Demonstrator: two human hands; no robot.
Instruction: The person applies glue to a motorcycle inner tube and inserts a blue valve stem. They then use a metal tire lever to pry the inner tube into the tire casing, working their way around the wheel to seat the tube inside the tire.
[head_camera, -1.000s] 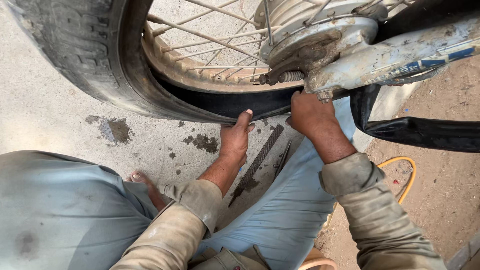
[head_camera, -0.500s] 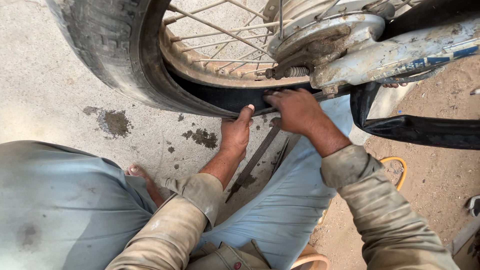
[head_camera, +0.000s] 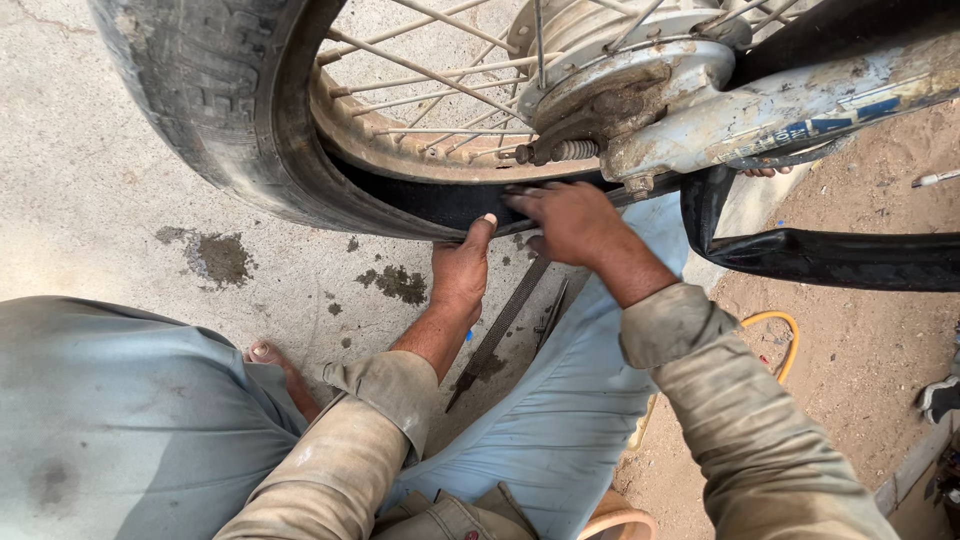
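One spoked wheel (head_camera: 440, 110), one worn tyre (head_camera: 210, 110) and one black inner tube (head_camera: 440, 205) are seen above two hands, with one long file (head_camera: 500, 325) lying on the floor (head_camera: 90, 210) between the knees. The left hand (head_camera: 462, 268) is pressed thumb-up against the tube at the bottom of the rim, while the right hand (head_camera: 572, 222) is laid over it, fingers curled onto the rubber. The tube is seen dusty and slack, tucked partly inside the tyre, a loose loop (head_camera: 830, 258) hanging at the right.
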